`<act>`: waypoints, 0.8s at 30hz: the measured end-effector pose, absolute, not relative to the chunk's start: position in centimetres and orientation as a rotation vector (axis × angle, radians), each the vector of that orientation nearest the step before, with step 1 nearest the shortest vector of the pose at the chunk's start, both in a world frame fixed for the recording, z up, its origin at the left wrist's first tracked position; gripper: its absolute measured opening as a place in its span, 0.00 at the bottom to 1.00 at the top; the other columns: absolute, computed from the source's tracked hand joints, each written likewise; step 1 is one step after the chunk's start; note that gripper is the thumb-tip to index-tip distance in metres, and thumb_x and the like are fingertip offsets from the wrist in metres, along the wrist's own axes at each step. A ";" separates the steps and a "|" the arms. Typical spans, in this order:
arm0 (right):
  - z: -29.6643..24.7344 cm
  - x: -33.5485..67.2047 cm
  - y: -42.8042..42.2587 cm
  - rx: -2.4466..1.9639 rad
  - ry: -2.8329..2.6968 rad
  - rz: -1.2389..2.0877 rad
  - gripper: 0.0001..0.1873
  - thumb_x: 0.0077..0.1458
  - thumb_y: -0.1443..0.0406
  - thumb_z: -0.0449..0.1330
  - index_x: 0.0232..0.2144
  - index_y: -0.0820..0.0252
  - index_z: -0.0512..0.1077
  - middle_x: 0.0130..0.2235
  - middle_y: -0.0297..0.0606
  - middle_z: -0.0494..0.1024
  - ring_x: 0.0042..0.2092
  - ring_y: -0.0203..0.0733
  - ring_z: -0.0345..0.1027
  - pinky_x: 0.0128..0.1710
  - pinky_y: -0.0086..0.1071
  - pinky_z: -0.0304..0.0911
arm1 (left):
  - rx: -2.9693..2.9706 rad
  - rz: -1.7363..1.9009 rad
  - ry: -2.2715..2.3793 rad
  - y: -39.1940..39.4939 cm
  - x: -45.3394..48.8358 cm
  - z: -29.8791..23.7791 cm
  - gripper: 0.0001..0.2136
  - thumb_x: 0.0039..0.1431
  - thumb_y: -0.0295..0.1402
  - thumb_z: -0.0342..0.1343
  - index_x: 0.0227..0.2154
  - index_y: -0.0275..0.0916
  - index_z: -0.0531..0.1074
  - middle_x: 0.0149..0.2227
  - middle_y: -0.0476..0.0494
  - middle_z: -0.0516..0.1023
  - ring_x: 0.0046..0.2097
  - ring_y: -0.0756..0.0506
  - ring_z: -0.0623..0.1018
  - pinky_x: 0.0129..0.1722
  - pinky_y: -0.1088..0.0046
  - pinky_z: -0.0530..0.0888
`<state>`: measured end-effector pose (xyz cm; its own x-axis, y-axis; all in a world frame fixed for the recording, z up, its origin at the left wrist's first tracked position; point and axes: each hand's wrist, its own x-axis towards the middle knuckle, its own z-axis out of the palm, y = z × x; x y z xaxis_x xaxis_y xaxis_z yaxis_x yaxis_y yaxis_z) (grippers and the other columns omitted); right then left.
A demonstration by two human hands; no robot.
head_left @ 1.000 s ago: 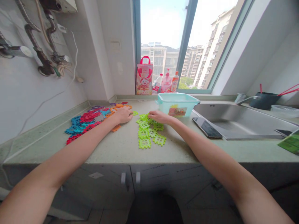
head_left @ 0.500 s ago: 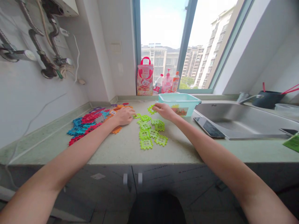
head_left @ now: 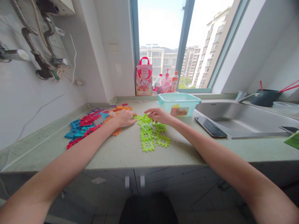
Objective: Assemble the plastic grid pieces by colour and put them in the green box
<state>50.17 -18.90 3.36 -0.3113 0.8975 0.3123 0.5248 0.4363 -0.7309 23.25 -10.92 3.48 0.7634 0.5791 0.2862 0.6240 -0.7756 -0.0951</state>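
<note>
Several lime-green toothed plastic building pieces (head_left: pixel 147 145) with window-like grids lie in a loose cluster on the counter. My right hand (head_left: pixel 160 115) hovers over the cluster's far end, its fingers apart above a green piece. To the left, my left hand (head_left: pixel 126 118) has thumb and fingers drawn together at the edge of another green piece (head_left: pixel 138 118). Beside and behind that hand spreads a mixed heap of red, blue, purple and orange building pieces (head_left: pixel 90 119); my left wrist and forearm hide part of it.
A pale turquoise plastic tub (head_left: pixel 179 97) stands behind my right hand. A phone (head_left: pixel 210 127) lies by the steel sink (head_left: pixel 235 116). On the window ledge are a pink handled bag (head_left: pixel 144 79) and several bottles (head_left: pixel 166 83).
My right hand has come nearer and slightly left, and its fingers have opened from the green piece, which now lies on the cluster. My left hand has barely moved.
</note>
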 end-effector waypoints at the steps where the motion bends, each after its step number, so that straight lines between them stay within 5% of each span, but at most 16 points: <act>1: 3.3 49.7 -19.0 -1.189 -2.009 0.649 0.19 0.63 0.62 0.62 0.53 0.62 0.81 0.36 0.38 0.82 0.28 0.34 0.69 0.28 0.28 0.62 | -2.785 -0.377 -0.961 -10.8 23.2 3.4 0.21 0.66 0.46 0.54 0.54 0.42 0.80 0.54 0.41 0.85 0.54 0.38 0.82 0.58 0.63 0.74; 10: 3.9 49.4 -20.3 -1.281 -2.299 0.282 0.14 0.65 0.60 0.64 0.47 0.59 0.85 0.39 0.41 0.86 0.34 0.38 0.73 0.37 0.32 0.64 | -2.845 -0.528 -1.069 -9.8 23.1 2.7 0.24 0.60 0.45 0.59 0.57 0.43 0.78 0.51 0.45 0.87 0.49 0.39 0.85 0.53 0.64 0.76; 17: 5.4 50.6 -21.3 -1.173 -2.488 0.465 0.20 0.58 0.57 0.68 0.52 0.52 0.84 0.52 0.37 0.86 0.50 0.48 0.78 0.53 0.39 0.69 | -2.786 -0.585 -1.134 -10.3 23.3 2.8 0.24 0.58 0.45 0.61 0.56 0.41 0.78 0.47 0.45 0.88 0.47 0.38 0.85 0.52 0.62 0.77; 24: 5.1 49.9 -21.8 -1.207 -2.506 0.394 0.20 0.55 0.57 0.70 0.50 0.52 0.85 0.45 0.36 0.87 0.46 0.48 0.78 0.49 0.37 0.69 | -2.713 -0.784 -1.057 -10.4 23.6 2.8 0.23 0.60 0.46 0.61 0.55 0.40 0.78 0.47 0.45 0.88 0.51 0.36 0.83 0.57 0.58 0.75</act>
